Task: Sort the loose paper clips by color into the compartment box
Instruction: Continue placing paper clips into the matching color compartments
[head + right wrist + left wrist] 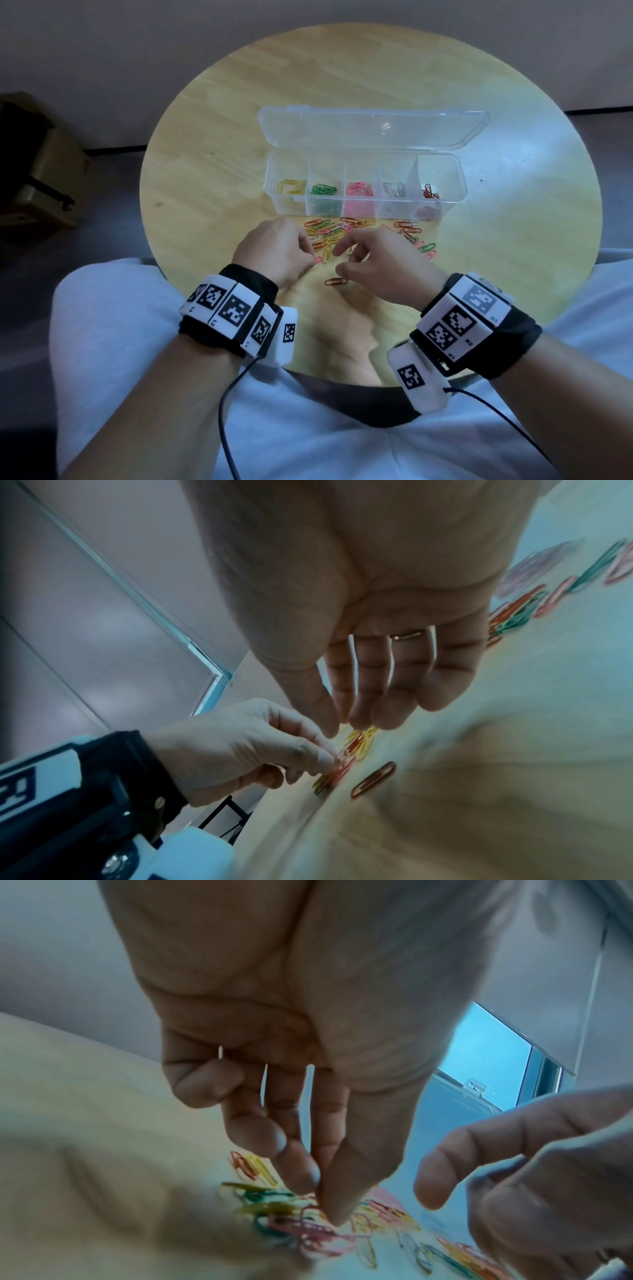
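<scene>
Head view: clip (318, 259) between left fingers (307, 251)

We see a round table (212, 144) of pale wood w/ visible grain, smooth, slight sheen. Compartment box (455, 192) is clear glossy plastic, lid incl. Loose paper clips (334, 233) look like thin wire w/ glossy coloured coating. Wristbands (255, 277) are black cloth, matt; marker blocks (236, 308) on them smooth white plastic. Lap fabric (113, 308) is pale, soft, matt.
</scene>
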{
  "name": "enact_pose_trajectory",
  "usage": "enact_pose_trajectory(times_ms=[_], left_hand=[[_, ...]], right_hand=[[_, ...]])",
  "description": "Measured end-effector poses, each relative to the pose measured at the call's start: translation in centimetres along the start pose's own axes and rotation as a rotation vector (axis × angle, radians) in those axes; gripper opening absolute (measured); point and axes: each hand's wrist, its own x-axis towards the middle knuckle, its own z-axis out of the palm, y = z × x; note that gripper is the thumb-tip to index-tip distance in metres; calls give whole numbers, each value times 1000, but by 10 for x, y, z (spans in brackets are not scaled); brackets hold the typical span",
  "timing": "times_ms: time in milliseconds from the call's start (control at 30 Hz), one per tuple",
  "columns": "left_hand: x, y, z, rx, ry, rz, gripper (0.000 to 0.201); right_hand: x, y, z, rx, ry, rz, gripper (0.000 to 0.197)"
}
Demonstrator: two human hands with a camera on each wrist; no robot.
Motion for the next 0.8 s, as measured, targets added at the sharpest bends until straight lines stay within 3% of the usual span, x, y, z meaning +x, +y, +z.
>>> enact_pose_trajectory(times_ms=[433, 533, 700, 800], left_hand=[[2, -16, -26, -315, 70, -26, 14], [1, -14, -29, -265, 5, -9, 29], [1, -10, -25, -218, -126, 10, 22], [0, -9, -19, -176, -136, 22, 27]], right_hand=[[35, -35, 14, -343, -32, -62, 16], [37, -36, 18, -437, -42, -72, 9], [29, -28, 12, -443, -57, -51, 12], [24, -20, 8, -413, -97, -35, 15]])
